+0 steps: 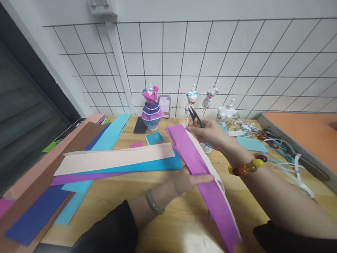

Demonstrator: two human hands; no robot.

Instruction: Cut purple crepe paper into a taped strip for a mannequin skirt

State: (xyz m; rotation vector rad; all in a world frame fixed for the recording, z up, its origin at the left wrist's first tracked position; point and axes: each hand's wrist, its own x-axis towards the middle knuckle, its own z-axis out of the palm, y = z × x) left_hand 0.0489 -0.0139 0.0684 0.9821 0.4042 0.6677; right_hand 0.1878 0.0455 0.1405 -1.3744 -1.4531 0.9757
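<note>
Left hand's clamped on a purple strip, center of frame down to lower right. Right hand's gripping dark snips by its top end. More strips spread left.

Over my camera I count one left hand, one right hand, one pair of snips, one bangle, one bead bracelet, one phone and four small mannequins.

Long purple strip slants; snips point away.
</note>
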